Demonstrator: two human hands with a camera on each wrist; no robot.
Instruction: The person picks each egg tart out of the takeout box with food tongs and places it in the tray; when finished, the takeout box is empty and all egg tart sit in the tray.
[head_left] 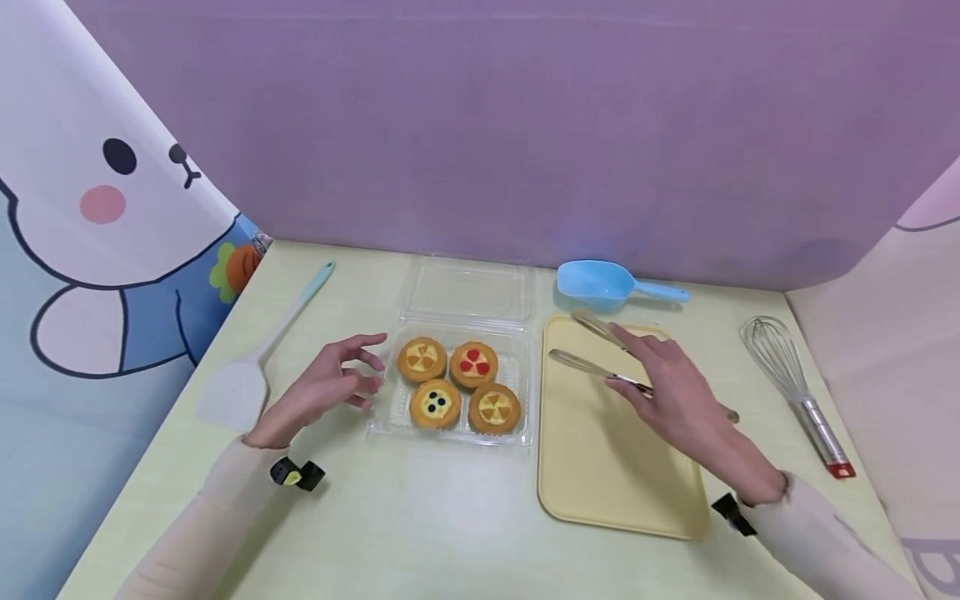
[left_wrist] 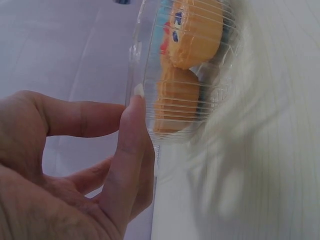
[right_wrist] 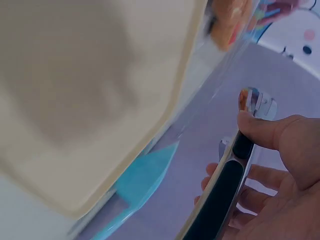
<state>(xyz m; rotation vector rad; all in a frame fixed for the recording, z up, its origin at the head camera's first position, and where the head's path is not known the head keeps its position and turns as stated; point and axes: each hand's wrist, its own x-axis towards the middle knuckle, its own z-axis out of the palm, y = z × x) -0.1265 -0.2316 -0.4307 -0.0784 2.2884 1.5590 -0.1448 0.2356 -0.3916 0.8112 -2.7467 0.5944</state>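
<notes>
In the head view, my right hand (head_left: pixel 678 396) grips a pair of metal tongs (head_left: pixel 596 365) above the yellow tray (head_left: pixel 622 492). The tongs' arms are spread, with nothing between their tips; dark grip panels show in the right wrist view. A clear plastic container (head_left: pixel 386 429) stands left of the tray, lid (head_left: pixel 468 292) folded back. Inside sit several small tarts: one topped with red pieces (head_left: pixel 474 365), one with dark dots (head_left: pixel 435 403), others with orange wedges (head_left: pixel 422 359). My left hand (head_left: pixel 330 379), fingers loosely bent, is at the container's left rim, fingertips overlapping it in the left wrist view.
A light blue scoop (head_left: pixel 596 282) lies behind the tray. The whisk (head_left: pixel 798 396) lies at the table's right side. On the left is a white spatula (head_left: pixel 236 392) with a pale green handle end. Behind the table hangs a purple backdrop (head_left: pixel 487 125).
</notes>
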